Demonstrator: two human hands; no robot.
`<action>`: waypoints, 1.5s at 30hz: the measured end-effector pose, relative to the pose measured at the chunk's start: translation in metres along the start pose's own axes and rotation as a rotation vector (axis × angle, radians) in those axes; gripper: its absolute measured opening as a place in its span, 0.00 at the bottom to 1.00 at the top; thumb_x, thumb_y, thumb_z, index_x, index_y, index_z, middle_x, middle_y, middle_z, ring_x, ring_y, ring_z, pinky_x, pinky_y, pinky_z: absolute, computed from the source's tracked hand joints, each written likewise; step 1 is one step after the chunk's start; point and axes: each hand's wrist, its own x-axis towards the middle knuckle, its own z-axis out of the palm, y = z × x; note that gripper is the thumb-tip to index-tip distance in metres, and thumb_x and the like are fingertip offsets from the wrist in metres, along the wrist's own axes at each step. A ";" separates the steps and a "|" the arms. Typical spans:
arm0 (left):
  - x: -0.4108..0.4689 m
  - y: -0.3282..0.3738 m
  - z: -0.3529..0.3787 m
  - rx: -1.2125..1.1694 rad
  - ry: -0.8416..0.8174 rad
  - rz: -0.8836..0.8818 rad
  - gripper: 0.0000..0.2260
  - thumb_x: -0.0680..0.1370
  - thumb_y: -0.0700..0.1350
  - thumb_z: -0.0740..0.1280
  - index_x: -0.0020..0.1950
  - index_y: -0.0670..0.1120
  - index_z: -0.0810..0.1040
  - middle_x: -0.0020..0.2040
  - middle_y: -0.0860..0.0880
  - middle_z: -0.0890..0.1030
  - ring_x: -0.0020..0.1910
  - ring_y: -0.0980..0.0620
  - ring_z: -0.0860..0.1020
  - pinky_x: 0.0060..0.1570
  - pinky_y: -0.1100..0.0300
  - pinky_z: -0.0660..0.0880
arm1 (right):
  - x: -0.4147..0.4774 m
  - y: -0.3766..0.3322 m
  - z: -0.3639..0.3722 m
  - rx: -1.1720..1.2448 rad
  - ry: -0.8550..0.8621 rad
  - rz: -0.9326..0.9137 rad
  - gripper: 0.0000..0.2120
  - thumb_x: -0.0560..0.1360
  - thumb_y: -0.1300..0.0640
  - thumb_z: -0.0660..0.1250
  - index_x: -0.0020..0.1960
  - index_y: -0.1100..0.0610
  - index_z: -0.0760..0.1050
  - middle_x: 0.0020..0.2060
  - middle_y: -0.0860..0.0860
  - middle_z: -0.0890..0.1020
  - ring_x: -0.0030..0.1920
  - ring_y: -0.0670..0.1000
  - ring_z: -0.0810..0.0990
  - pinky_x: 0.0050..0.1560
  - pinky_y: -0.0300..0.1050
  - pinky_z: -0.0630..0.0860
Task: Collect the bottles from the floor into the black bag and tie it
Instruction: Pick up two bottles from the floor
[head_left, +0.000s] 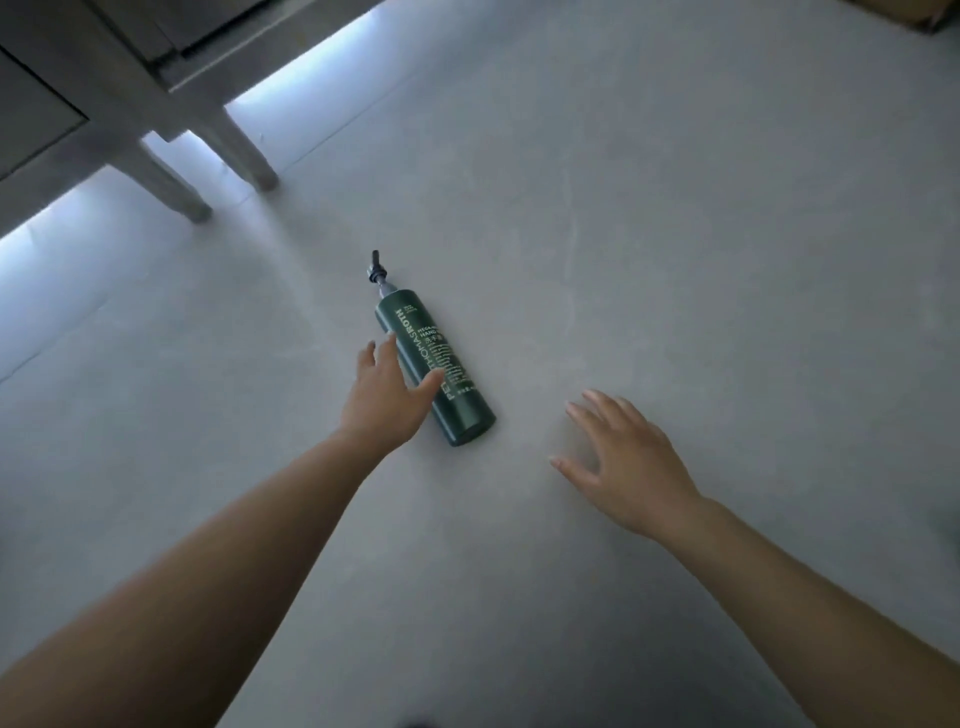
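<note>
As L hand (387, 392) touches bottle (415, 332) — R hand (623, 462) splayed.

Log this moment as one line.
left hand: open, at green bottle | right hand: open, empty | green bottle: lying on floor | bag: unseen

There is one green bottle (457, 400) at the centre. There are two hands: one left hand (387, 395) at 9 o'clock of the bottle, one right hand (628, 467) at 4 o'clock of it. One cabinet (104, 62) at 10 o'clock shows two legs (248, 150)
</note>
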 end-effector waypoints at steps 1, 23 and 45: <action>0.005 0.001 0.004 -0.029 0.008 -0.003 0.36 0.75 0.57 0.64 0.76 0.45 0.51 0.76 0.41 0.55 0.74 0.42 0.59 0.69 0.48 0.60 | -0.001 0.004 0.004 -0.030 0.006 0.013 0.32 0.75 0.37 0.56 0.74 0.49 0.55 0.76 0.50 0.54 0.74 0.52 0.52 0.70 0.54 0.57; -0.018 0.099 0.105 0.098 -0.219 0.529 0.42 0.69 0.47 0.71 0.77 0.53 0.50 0.69 0.42 0.65 0.63 0.37 0.69 0.59 0.45 0.69 | -0.083 0.066 -0.014 0.199 0.276 0.313 0.30 0.76 0.41 0.59 0.73 0.51 0.58 0.74 0.50 0.59 0.73 0.51 0.57 0.69 0.49 0.60; -0.086 0.177 0.177 0.280 -0.398 0.805 0.41 0.70 0.44 0.72 0.77 0.54 0.52 0.69 0.41 0.67 0.59 0.38 0.74 0.56 0.47 0.72 | -0.256 0.254 -0.013 -0.007 0.320 0.790 0.32 0.75 0.44 0.62 0.75 0.48 0.53 0.74 0.53 0.58 0.73 0.55 0.57 0.70 0.59 0.56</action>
